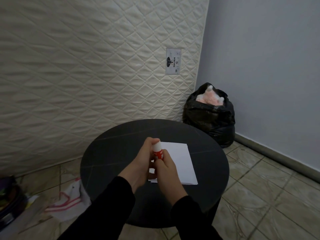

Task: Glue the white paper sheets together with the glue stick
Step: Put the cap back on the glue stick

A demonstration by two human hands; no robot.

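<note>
Head view, looking down on a round dark table point(110, 153). Both hands meet above its middle and share one object, the glue stick point(157, 152), held roughly upright with its white cap end pointing to the far side. The left hand point(140, 161) curls its fingers around the upper part, fingertips closing over the white cap. The right hand point(165, 168) wraps the lower red body, thumb lying against the red label. Neither hand is slack; both clench the stick. Whether the cap is seated or partly drawn off cannot be told, since the left fingers cover the joint.

The white paper sheets point(180, 161) lie flat on the table just beneath and to the right of the hands, their edges slightly offset at the near side. The sheets' left portion is hidden behind the hands, and the number of sheets cannot be counted. The base of the stick is likewise concealed inside the right palm, and the label's print is too blurred to read.

Black sleeves point(107, 210) cover both forearms. A quilted mattress point(86, 66) stands against the far wall; a black bag point(211, 116) sits at the far right.
</note>
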